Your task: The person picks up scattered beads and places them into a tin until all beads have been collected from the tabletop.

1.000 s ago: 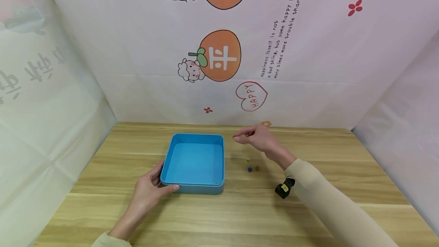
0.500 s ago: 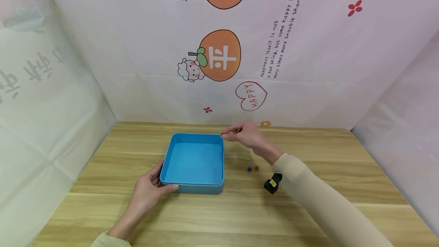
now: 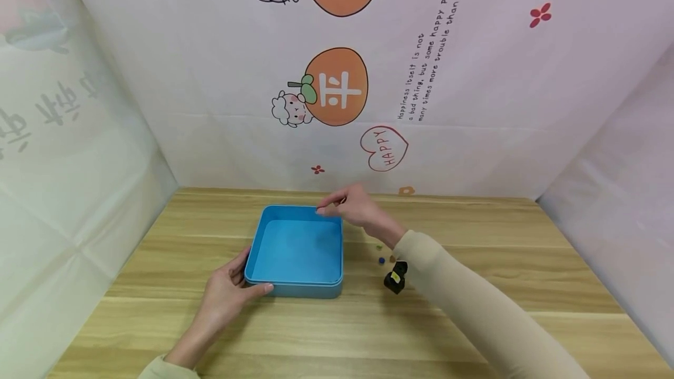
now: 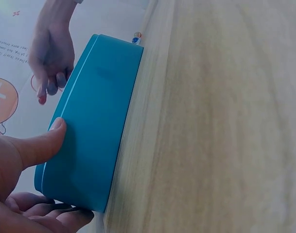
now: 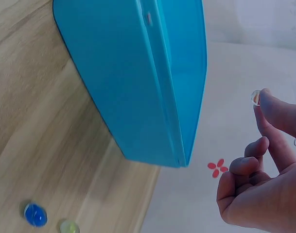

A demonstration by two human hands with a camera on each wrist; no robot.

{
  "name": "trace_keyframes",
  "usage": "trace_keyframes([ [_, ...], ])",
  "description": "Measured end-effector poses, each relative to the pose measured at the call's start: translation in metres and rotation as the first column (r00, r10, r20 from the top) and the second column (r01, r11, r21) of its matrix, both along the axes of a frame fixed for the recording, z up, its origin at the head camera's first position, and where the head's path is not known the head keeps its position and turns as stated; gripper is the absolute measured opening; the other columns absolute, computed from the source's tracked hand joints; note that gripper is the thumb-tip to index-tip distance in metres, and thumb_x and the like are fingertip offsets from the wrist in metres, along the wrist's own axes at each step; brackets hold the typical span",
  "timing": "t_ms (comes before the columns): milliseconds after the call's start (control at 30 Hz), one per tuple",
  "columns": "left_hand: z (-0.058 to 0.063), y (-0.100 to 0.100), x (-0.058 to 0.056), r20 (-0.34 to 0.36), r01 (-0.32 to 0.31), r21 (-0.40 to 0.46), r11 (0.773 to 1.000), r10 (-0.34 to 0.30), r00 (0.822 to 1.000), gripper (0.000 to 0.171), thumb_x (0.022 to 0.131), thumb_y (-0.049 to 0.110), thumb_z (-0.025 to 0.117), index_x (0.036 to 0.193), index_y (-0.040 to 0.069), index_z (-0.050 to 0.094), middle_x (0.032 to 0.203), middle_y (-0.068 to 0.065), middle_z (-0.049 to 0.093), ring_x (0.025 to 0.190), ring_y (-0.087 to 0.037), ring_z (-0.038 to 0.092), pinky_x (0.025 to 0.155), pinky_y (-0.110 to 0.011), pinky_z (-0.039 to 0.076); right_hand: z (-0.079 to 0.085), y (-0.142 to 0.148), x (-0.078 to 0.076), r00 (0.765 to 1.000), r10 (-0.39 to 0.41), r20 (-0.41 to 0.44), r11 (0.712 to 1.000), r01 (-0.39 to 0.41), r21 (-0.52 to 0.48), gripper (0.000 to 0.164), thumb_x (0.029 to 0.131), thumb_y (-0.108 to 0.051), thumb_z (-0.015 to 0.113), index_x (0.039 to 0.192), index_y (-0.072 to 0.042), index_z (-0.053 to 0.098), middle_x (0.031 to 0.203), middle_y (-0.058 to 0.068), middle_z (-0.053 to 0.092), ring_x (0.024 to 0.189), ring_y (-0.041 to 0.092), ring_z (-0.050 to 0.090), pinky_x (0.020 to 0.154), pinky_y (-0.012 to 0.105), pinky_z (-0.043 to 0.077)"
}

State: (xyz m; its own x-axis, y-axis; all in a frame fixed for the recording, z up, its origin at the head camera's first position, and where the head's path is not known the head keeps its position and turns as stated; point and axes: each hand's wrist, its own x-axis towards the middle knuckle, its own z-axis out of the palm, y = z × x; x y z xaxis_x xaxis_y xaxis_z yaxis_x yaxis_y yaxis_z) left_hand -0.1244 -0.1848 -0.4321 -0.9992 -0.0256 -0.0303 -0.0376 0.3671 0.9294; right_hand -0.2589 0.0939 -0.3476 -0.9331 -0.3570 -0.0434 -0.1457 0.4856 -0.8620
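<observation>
A shallow blue open-topped box (image 3: 302, 250) sits on the wooden table. My left hand (image 3: 226, 297) grips its near left corner, the thumb (image 4: 45, 143) on the front wall and the fingers along the left side. Over the box's far right part is my right hand (image 3: 354, 206), pinching a clear glass marble (image 5: 255, 97) with a reddish-orange streak between thumb and index finger; its other fingers are curled in. To the right of the box, a blue marble (image 3: 381, 261), a pale green marble (image 3: 379, 247) and a brownish marble (image 3: 392, 259) lie on the table.
Behind the wooden table (image 3: 447, 332) rises a white printed cloth backdrop (image 3: 237, 151), with more cloth at both sides. A small black camera (image 3: 395, 278) hangs at the right wrist, overlapping the table near the marbles in the head view.
My right hand has moved left, from beside the box to over its far right part, still pinching the marble. The left hand and box have stayed put.
</observation>
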Motion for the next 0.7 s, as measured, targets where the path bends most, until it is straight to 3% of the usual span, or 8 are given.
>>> trace_keyframes([
  [333,0.0,0.0,-0.001,0.002,-0.003,-0.017,1.0,0.003,1.0,0.101,0.083,0.015,0.094,0.161,-0.005,0.034,0.163,-0.026,0.036,0.145,-0.039,0.043,0.111,-0.043,0.046,-0.008,-0.025,0.001,0.999,0.036,-0.023,0.999,-0.036,0.018,0.01,0.095,-0.018,0.083,0.1,-0.01,0.086,0.102,0.001,0.074,0.09,0.023,0.055,0.074,0.032,0.042],
  [700,-0.001,-0.001,-0.001,0.002,0.001,0.0,1.0,-0.001,1.0,0.102,0.083,0.016,0.093,0.162,-0.006,0.033,0.164,-0.025,0.035,0.145,-0.037,0.043,0.111,-0.042,0.045,-0.022,-0.043,0.003,0.999,0.039,-0.028,0.998,-0.037,0.045,0.011,0.095,-0.018,0.082,0.102,-0.01,0.086,0.102,0.002,0.07,0.09,0.022,0.053,0.071,0.031,0.04],
])
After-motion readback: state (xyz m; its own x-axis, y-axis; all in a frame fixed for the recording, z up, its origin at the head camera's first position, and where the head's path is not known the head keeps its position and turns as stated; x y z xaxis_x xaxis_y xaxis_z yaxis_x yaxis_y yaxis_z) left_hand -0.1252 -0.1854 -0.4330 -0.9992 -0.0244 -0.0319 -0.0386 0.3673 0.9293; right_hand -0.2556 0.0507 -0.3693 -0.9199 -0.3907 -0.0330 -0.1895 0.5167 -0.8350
